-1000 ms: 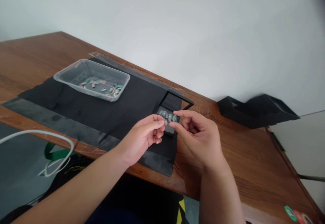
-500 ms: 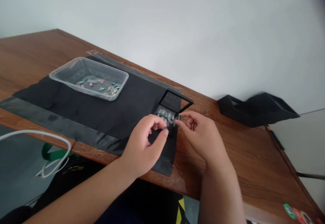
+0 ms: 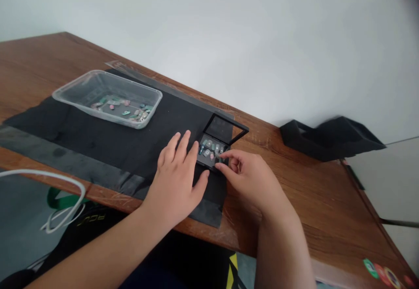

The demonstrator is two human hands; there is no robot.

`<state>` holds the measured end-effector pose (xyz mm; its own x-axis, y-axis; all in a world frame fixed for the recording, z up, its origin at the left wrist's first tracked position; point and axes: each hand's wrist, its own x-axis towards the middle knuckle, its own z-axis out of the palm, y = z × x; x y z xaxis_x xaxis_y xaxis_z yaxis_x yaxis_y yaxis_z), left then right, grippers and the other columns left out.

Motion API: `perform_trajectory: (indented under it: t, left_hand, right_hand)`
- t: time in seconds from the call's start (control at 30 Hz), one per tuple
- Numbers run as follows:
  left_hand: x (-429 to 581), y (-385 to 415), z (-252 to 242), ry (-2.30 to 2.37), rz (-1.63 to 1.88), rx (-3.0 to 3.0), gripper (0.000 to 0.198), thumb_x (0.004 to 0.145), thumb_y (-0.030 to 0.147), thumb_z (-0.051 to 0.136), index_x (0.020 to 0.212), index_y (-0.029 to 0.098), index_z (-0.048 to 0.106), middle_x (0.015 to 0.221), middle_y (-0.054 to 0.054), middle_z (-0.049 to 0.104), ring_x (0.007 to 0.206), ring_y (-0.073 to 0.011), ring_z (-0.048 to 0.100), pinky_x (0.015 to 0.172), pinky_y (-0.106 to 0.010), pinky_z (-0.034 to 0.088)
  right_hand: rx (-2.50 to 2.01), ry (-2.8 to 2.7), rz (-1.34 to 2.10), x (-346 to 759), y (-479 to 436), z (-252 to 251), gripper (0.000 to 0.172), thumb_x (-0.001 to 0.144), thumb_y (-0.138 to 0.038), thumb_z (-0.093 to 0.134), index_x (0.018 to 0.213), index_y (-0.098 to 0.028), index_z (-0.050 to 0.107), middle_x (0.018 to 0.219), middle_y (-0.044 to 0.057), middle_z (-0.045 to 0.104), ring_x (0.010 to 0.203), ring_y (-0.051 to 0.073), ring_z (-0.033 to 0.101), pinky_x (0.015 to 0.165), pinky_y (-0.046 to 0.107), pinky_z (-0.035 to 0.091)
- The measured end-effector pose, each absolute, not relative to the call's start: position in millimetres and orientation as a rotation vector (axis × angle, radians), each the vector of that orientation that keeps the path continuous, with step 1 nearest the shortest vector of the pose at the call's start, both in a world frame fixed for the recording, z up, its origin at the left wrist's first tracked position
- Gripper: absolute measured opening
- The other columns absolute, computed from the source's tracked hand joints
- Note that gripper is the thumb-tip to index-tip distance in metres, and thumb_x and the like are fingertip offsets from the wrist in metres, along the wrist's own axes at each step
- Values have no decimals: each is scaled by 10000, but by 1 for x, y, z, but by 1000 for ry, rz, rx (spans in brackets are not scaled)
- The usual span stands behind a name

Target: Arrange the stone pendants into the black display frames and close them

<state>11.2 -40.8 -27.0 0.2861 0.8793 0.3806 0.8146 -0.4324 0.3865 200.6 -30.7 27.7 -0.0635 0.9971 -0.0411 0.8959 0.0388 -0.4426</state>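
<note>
The left hand [image 3: 175, 184] is held with fingers spread, its fingertips beside the open black case [image 3: 203, 161], laid on the black mat [image 3: 131, 149]. At the case's right side, the right hand's [image 3: 253, 177] thumb and forefinger are brought close; whether anything is pinched cannot be told.

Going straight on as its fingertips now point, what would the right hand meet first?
The right hand would probably meet the small pink piece in the open black rectangular case; height is unclear, it might pass above.
</note>
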Motion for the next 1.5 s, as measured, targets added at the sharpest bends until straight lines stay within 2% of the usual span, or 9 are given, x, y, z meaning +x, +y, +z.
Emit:
perform_trajectory:
  t: [0.27,0.47,0.83,1.0,1.17,1.5]
  left_hand:
    - [8,-40,-25,1532,810,2406,512,955,352,540,1381,72,591,1569,-205,447,1473,-407,334,1139,-623,375]
    - [7,-41,-25,1504,815,2361,492,955,351,542,1364,85,610,1546,-190,483,1473,-394,340,1153,-624,366]
    - [5,-41,-24,1448,848,2350,464,957,338,542,1353,109,623,1579,-194,436,1546,-379,212,1181,-613,351]
    - [6,-44,-22,1407,937,2396,375,948,265,557,1293,182,678,1605,-135,408,1540,-369,228,1193,-603,341]
    - [7,-44,-21,1360,894,2490,412,927,224,566,1323,189,675,1616,-130,397,1524,-392,258,1164,-630,366]
    - [8,-45,-22,1334,852,2480,345,940,253,558,1248,199,703,1579,-129,448,1531,-363,246,1178,-611,351]
  right_hand:
    - [-1948,-1996,458,200,-30,28,178,867,-369,717,975,-235,763,594,-32,591,537,147,530,520,281,338]
    - [-1954,-2053,579,197,-31,28,167,877,-370,710,995,-264,763,607,-39,592,566,147,538,541,284,339]
    - [-1943,-2056,632,195,-34,32,155,864,-368,723,967,-261,767,598,-41,595,536,129,514,531,275,317]
    - [-1876,-2121,724,192,-36,36,150,891,-333,687,1000,-267,766,580,-54,559,528,112,493,519,264,298]
    - [-1903,-2107,682,195,-36,35,151,897,-348,676,1000,-276,760,593,-52,565,540,116,489,526,267,290]
    - [-1991,-2059,645,195,-35,35,165,884,-339,684,1013,-259,747,618,-39,594,571,134,517,550,280,304]
